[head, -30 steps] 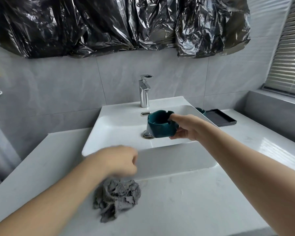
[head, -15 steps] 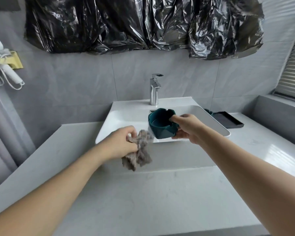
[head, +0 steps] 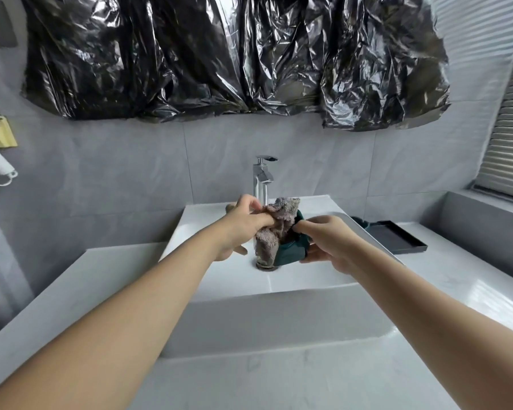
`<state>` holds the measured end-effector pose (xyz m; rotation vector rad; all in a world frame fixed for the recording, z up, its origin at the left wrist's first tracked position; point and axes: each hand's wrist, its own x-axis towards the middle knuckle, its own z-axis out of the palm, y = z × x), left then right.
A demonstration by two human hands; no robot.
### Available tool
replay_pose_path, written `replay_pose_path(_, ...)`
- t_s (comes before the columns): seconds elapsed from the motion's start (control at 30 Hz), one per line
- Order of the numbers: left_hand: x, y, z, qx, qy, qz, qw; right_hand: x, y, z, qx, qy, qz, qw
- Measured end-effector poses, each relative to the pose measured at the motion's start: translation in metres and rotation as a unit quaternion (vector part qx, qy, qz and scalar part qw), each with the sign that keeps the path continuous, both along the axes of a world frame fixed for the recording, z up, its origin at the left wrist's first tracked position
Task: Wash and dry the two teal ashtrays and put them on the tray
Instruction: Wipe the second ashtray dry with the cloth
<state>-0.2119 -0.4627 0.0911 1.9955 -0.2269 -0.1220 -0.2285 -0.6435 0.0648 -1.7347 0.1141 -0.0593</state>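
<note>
One ashtray [head: 290, 252] cloth-stuffed [head: 274, 229]; second ashtray [head: 365, 225] half-hidden beside tray [head: 397, 239].

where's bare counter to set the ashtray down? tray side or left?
Bare: counter right of the sink, in front of the black tray; the tray's right part; counter left of the sink. Crowded: over the drain, where the left hand pushes the cloth into the ashtray held by the right hand. A second ashtray is at the tray's left end.

cloth [head: 274, 226] lifted off counter, pressed into ashtray [head: 290, 252]
</note>
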Motion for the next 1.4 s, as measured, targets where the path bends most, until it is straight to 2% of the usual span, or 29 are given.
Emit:
replay_pose_path(0.1,0.03,-0.005,-0.009,-0.071,0.084,-0.049,0.993,0.024,-0.005,0.0,-0.021,-0.022,0.013,0.999)
replay_pose_path(0.2,0.062,-0.013,-0.021,-0.042,0.064,-0.075,0.994,0.046,-0.014,-0.008,-0.045,-0.029,0.03,0.998)
replay_pose_path(0.3,0.092,-0.017,-0.038,-0.062,0.044,-0.064,0.995,0.063,-0.033,-0.025,-0.034,-0.04,0.114,0.992)
replay_pose_path(0.33,0.1,-0.018,-0.045,-0.071,0.047,-0.055,0.995,0.068,-0.041,-0.033,-0.064,-0.067,0.138,0.986)
replay_pose_path(0.37,0.107,-0.018,-0.05,-0.079,0.051,-0.051,0.994,0.073,-0.049,-0.04,-0.139,-0.114,0.151,0.972)
replay_pose_path(0.43,0.116,-0.018,-0.06,-0.085,0.063,-0.061,0.993,0.085,-0.061,-0.052,-0.358,-0.211,0.163,0.895)
replay_pose_path(0.5,0.121,-0.019,-0.065,-0.089,0.076,-0.08,0.99,0.097,-0.064,-0.057,-0.481,-0.284,0.177,0.811)
replay_pose_path(0.53,0.122,-0.02,-0.066,-0.1,0.085,-0.093,0.987,0.102,-0.065,-0.057,-0.5,-0.324,0.174,0.785)
replay_pose_path(0.67,0.119,-0.021,-0.065,-0.135,0.125,-0.14,0.973,0.115,-0.061,-0.053,-0.476,-0.509,0.102,0.71)
replay_pose_path(0.77,0.115,-0.022,-0.068,-0.124,0.121,-0.166,0.971,0.116,-0.06,-0.056,-0.507,-0.572,0.096,0.637)
replay_pose_path(0.83,0.111,-0.022,-0.067,-0.121,0.128,-0.216,0.96,0.115,-0.062,-0.057,-0.516,-0.583,0.101,0.619)
replay_pose_path(0.93,0.11,-0.022,-0.062,-0.191,0.151,-0.237,0.941,0.116,-0.067,-0.054,-0.529,-0.581,0.095,0.611)
replay_pose_path(1.0,0.109,-0.023,-0.061,-0.227,0.128,-0.2,0.945,0.115,-0.069,-0.053,-0.519,-0.571,0.085,0.63)
replay_pose_path(1.07,0.106,-0.026,-0.064,-0.197,0.07,-0.169,0.963,0.115,-0.071,-0.053,-0.509,-0.562,0.089,0.646)
replay_pose_path(1.17,0.099,-0.032,-0.065,-0.147,-0.025,-0.162,0.975,0.115,-0.073,-0.054,-0.523,-0.544,0.096,0.649)
replay_pose_path(1.3,0.095,-0.031,-0.063,-0.07,-0.076,-0.181,0.978,0.113,-0.08,-0.052,-0.515,-0.525,0.105,0.669)
replay_pose_path(1.33,0.096,-0.03,-0.063,-0.039,-0.111,-0.179,0.977,0.113,-0.082,-0.052,-0.512,-0.52,0.103,0.676)
replay_pose_path(1.4,0.097,-0.027,-0.063,0.038,-0.251,-0.153,0.955,0.113,-0.084,-0.053,-0.515,-0.514,0.098,0.679)
